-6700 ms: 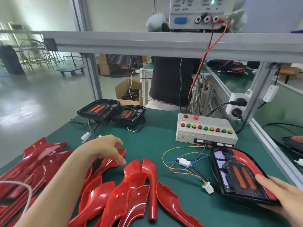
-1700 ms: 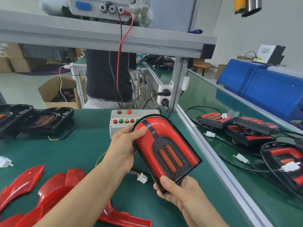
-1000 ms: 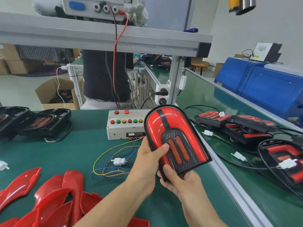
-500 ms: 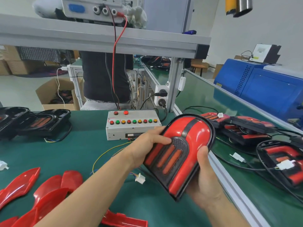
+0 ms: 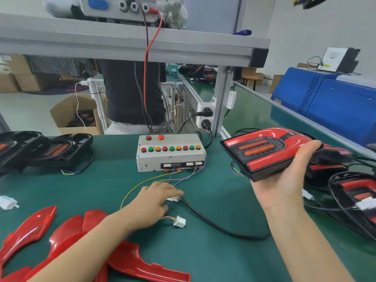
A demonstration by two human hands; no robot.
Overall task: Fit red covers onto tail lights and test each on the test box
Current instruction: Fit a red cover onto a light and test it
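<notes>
Green matting covers the bench [image 5: 203, 251] in front of you, with the test box [image 5: 171, 152] at its middle. Your right hand [image 5: 284, 180] cradles the covered tail light [image 5: 270, 148] from below, thumb curled over the glossy red cover near the rounded end. That shell looks rigid, light and slippery, so keep your palm under the black housing rim, not on the polished face. Your left hand [image 5: 154, 200] rests on the mat, fingers pinching the white connector [image 5: 173, 199] on the black cable [image 5: 213, 224]; grip the plug body, not the wires.
</notes>
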